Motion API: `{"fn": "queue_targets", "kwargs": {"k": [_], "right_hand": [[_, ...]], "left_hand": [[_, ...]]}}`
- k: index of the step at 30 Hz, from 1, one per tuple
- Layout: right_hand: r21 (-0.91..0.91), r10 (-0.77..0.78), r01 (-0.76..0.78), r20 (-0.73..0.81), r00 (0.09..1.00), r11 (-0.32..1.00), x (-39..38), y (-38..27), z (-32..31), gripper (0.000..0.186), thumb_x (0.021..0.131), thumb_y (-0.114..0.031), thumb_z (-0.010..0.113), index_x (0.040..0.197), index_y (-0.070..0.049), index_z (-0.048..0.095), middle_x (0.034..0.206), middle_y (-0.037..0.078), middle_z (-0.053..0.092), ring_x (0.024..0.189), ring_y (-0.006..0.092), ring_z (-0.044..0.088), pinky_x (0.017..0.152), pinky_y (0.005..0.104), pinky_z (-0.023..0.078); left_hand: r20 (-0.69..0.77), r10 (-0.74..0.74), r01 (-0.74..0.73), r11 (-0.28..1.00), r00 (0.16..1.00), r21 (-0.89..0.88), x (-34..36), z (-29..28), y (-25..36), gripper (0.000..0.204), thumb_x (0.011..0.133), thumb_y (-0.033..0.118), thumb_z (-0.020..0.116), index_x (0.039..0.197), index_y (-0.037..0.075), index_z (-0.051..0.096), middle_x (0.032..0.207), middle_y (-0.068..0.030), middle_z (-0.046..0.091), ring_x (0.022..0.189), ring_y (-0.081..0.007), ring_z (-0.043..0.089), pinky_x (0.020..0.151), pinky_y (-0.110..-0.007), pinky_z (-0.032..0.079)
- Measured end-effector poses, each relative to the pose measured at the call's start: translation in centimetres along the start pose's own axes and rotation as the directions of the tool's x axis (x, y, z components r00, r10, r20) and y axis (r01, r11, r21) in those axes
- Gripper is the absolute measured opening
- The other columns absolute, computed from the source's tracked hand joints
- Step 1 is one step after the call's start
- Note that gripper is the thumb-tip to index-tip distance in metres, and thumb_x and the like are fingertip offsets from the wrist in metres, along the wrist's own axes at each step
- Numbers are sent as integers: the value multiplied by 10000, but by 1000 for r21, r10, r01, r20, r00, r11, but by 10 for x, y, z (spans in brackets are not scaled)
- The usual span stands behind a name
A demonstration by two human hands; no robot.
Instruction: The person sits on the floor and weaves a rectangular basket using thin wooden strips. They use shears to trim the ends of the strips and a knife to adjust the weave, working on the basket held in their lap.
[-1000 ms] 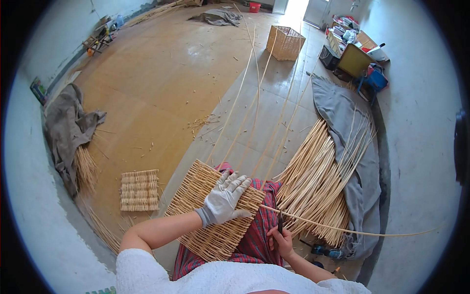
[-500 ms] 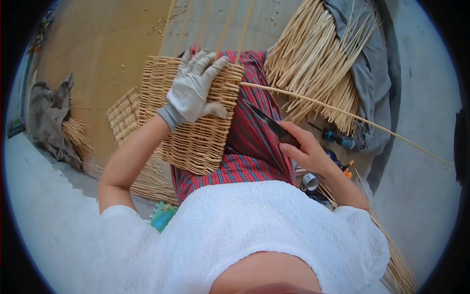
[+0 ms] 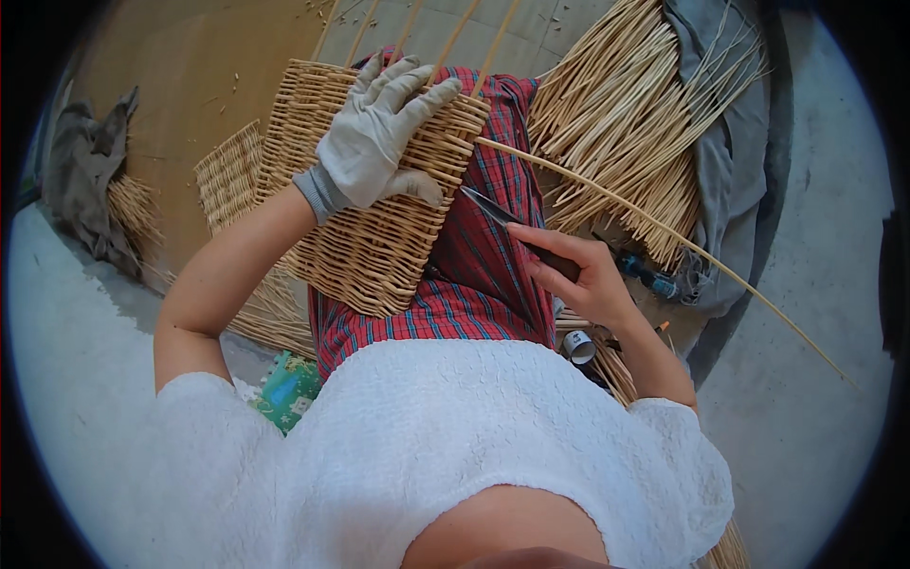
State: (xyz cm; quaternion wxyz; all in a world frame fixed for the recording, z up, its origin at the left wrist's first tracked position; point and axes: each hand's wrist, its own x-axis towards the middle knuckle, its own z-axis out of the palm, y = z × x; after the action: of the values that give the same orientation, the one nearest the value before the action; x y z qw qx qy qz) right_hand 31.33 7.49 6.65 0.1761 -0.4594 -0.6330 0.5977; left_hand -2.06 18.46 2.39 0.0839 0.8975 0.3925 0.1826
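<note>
A tightly woven wicker panel (image 3: 355, 256) lies tilted across my lap, with upright stakes sticking out of its far edge. My left hand (image 3: 374, 137), in a pale grey-white work glove, rests on it with fingers spread and thumb stretched toward the right edge. In my bare right hand (image 3: 583, 275) is a knife (image 3: 493, 211) with a dark handle. Its tapered blade points up and left, the tip close to the panel's right edge; I cannot tell if it touches. One long wicker rod (image 3: 654, 220) runs out from that edge to the lower right.
Under the panel is red checked cloth (image 3: 493, 275) over my legs. A big bundle of wicker rods (image 3: 626, 142) lies at the right on grey cloth (image 3: 730, 180). At the left are a smaller woven piece (image 3: 230, 175) and a dark cloth (image 3: 85, 180). A small cup (image 3: 578, 346) stands near my right forearm.
The whole view has shifted a little. My right forefinger now stretches forward along the knife, whose tip is slightly nearer the panel's edge. My left hand stays spread on the panel.
</note>
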Motion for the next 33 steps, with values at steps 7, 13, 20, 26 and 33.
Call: {"fn": "queue_targets", "kwargs": {"k": [7,13,20,26,33], "right_hand": [[52,-12,13,-29,1000,999,1,0,5,464,953,-60,696,1409,-145,695,1224,86,781,1006,130,737,904,289,568],[81,20,-12,-99,995,997,0,-4,18,457,955,3,673,1406,-72,687,1244,101,768,984,94,687,872,278,541],[-175,25,-42,-98,995,984,3,-4,13,479,912,-97,746,1381,-193,719,933,119,768,773,243,707,745,334,556],[2,50,-51,61,997,999,24,-2,-8,487,925,-112,712,1408,-169,705,751,82,708,637,88,602,614,292,480],[-149,-148,182,213,966,972,60,-3,-30,438,988,-123,670,1425,-93,682,719,5,602,582,59,493,545,253,406]], "left_hand": [[0,-8,8,1000,1000,2,1,0,0,1220,621,839,718,1625,212,419,1553,-196,484,1486,-396,411,1307,-560,182],[24,-5,4,1000,1000,17,3,-1,0,1226,631,849,701,1634,210,403,1565,-211,453,1498,-410,382,1306,-574,168],[121,-5,-4,997,993,82,2,-1,3,1224,658,855,670,1659,222,360,1592,-245,385,1522,-440,327,1301,-613,147],[125,-8,7,1000,992,8,4,-3,2,1268,595,844,704,1654,231,372,1594,-266,365,1525,-447,312,1302,-616,147],[138,3,1,999,990,-33,3,-3,3,1259,577,828,723,1636,226,406,1600,-263,363,1526,-452,307,1304,-608,156]]}}
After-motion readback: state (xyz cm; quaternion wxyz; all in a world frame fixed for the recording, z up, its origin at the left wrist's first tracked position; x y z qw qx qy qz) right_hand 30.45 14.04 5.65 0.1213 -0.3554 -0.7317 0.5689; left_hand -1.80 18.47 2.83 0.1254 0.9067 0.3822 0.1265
